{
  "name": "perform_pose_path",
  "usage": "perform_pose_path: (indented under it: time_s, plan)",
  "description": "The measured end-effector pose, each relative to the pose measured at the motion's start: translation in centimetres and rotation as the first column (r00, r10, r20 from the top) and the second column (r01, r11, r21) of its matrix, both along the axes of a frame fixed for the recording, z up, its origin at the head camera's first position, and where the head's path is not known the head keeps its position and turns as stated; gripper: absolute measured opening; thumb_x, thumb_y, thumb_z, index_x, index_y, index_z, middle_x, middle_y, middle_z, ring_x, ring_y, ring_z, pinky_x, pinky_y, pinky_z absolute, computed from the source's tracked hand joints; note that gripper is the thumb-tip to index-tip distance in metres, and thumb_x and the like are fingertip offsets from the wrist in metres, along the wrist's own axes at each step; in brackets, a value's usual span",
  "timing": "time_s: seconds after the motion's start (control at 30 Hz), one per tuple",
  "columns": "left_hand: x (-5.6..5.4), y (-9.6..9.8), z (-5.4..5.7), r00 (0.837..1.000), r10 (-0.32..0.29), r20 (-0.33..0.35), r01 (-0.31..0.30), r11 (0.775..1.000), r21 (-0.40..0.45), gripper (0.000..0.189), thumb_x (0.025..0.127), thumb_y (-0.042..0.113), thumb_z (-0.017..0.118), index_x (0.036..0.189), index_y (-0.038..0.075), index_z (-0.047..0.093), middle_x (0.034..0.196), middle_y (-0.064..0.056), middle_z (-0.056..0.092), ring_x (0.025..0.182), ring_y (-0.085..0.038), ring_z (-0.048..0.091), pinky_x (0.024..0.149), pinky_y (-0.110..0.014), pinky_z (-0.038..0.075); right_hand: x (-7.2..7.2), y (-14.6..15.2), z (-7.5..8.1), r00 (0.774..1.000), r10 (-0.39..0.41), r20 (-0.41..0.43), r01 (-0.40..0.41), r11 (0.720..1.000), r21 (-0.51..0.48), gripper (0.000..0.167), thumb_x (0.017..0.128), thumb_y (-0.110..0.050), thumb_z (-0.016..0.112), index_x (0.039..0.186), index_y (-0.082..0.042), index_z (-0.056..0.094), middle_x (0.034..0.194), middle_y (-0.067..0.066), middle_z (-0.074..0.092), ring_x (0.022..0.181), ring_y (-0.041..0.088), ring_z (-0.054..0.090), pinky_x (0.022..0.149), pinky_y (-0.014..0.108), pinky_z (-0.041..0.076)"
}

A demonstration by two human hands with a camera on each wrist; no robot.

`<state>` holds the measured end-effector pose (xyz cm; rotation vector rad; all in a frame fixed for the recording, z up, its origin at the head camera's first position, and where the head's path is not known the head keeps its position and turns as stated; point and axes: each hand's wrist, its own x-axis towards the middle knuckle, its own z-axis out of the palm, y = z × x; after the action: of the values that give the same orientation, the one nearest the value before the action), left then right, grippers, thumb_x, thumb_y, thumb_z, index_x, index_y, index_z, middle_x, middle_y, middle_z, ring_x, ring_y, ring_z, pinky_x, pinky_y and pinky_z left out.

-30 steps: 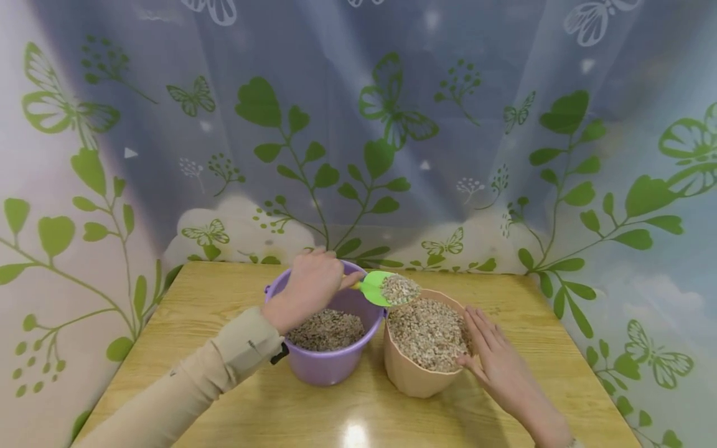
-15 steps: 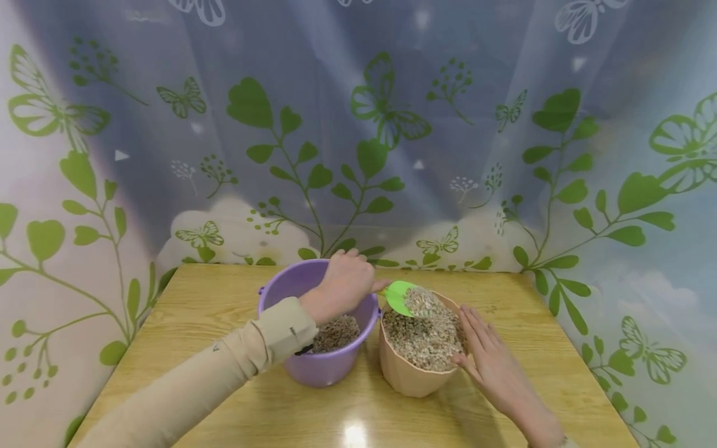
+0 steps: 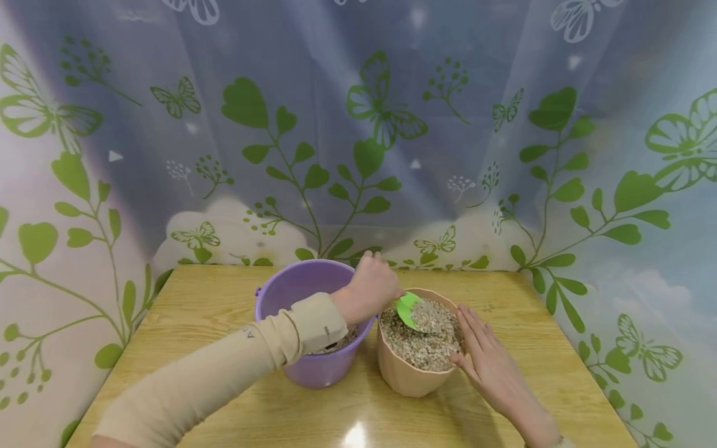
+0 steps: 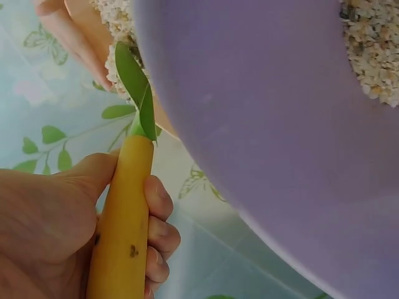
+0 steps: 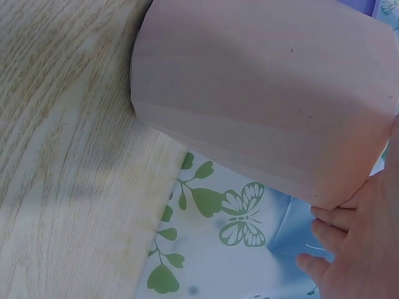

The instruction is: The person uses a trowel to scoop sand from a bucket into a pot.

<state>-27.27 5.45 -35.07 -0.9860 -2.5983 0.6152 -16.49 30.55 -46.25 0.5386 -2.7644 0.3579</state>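
Note:
My left hand grips the yellow handle of a toy shovel, fingers curled round it. The shovel's green blade is tipped over the peach faceted pot, its end at the pale gravel-like grains that fill the pot nearly to the rim. My right hand rests against the pot's right side, fingers fairly straight; in the right wrist view its fingertips lie along the pot near the rim. Below my left forearm stands a purple bucket with more grains inside, partly covered by the sleeve.
Both containers stand side by side on a wooden table, the bucket at left. A curtain printed with green leaves and butterflies hangs behind the table and along both sides.
My left hand has moved right from over the bucket with the shovel. Its blade has lowered and tipped, and its load now merges with the pot's grains. The right hand stays against the pot.

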Motion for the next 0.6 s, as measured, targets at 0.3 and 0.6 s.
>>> perform_pose_path:
  time_s: [0.3,0.6]
  plan:
    - [0.2,0.1,0.8,0.979,-0.073,-0.189,0.054,0.993,-0.102,0.057,0.100,0.057,0.053,0.058,0.021,0.039,0.060,0.007,0.038,0.068,-0.010,0.043,0.066,-0.024,0.037,0.0,-0.2,-0.1,1.000,0.001,-0.003,-0.001,1.000,0.002,0.076,0.103,-0.036,0.057,0.160,-0.001,0.020,0.167,0.016,0.020,0.152,0.035,0.023,0.125,0.033,0.006]
    - [0.3,-0.5,2.1,0.961,-0.053,-0.273,-0.035,0.950,-0.309,0.040,0.094,0.004,0.051,0.061,0.019,0.033,0.062,0.005,0.031,0.064,-0.013,0.024,0.060,-0.027,0.019,0.0,0.0,-0.1,0.999,0.010,-0.033,-0.010,1.000,-0.012,0.075,0.102,-0.032,0.060,0.158,0.000,0.023,0.164,0.019,0.025,0.150,0.037,0.026,0.123,0.047,0.021]
